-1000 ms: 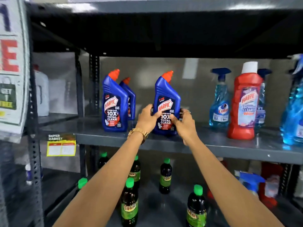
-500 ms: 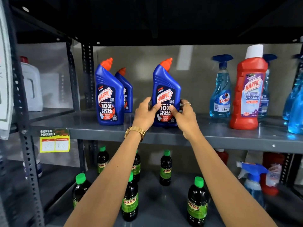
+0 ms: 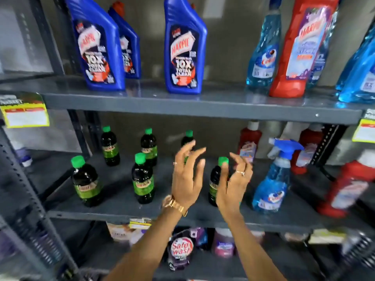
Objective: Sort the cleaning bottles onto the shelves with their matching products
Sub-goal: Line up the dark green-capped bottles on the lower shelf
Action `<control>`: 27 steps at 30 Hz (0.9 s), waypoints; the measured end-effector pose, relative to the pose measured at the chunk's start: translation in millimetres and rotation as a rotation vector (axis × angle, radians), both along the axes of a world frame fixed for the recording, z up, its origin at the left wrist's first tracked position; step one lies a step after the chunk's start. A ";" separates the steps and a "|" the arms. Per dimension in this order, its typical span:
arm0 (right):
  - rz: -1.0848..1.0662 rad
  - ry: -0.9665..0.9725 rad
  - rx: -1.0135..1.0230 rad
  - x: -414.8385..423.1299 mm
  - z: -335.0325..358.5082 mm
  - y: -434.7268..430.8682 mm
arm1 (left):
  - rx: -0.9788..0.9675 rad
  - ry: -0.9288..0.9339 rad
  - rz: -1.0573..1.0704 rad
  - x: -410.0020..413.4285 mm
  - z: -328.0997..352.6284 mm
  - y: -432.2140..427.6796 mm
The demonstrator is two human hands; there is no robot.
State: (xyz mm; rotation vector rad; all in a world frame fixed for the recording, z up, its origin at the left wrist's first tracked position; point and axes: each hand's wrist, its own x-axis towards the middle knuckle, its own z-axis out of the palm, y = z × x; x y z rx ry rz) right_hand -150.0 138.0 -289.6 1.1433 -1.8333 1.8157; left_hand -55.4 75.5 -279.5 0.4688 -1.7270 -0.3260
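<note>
Head view: both hands, left (image 3: 185, 179) and right (image 3: 233, 183), now empty, fingers spread, lowered before middle shelf (image 3: 121, 214). Blue Harpic bottle (image 3: 183, 49) released upright at upper shelf (image 3: 203, 108) front edge, near matching bottles (image 3: 97, 47). Placement judged complete.

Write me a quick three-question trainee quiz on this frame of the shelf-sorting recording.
1. True or false: the left hand is gripping the blue Harpic bottle on the upper shelf.
2. Which stands on the middle shelf beside the red bottles? A) a white jug B) a blue spray bottle C) an orange-capped bottle
3. What colour are the caps of the dark bottles on the middle shelf?

Key: 1 false, both hands are open and empty, the right hand too; 2 B; 3 green.
</note>
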 end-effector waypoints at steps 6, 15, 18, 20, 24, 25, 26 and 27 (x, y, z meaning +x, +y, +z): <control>0.335 -0.631 0.472 -51.9 -76.1 1.2 | 0.891 -0.271 -0.263 -33.3 -70.4 1.4; 0.543 -0.638 0.578 -19.0 -80.0 -19.3 | 1.097 -0.143 -0.264 -10.7 -88.2 -22.3; 0.580 -0.628 0.545 12.1 -80.0 -29.3 | 1.133 -0.051 -0.205 13.0 -94.5 -25.3; 0.593 -0.626 0.523 29.3 -82.6 -33.9 | 1.109 -0.028 -0.167 27.1 -97.2 -27.0; 0.577 -0.627 0.507 45.5 -84.1 -37.3 | 1.068 -0.044 -0.161 41.2 -93.3 -27.0; 0.570 -0.625 0.498 43.8 -84.6 -37.4 | 1.058 -0.044 -0.165 40.0 -92.0 -26.3; 0.565 -0.623 0.496 42.7 -85.4 -37.9 | 1.048 -0.047 -0.165 39.5 -90.7 -26.0; 0.562 -0.613 0.504 40.1 -85.8 -38.6 | 1.044 -0.048 -0.163 37.8 -89.6 -26.2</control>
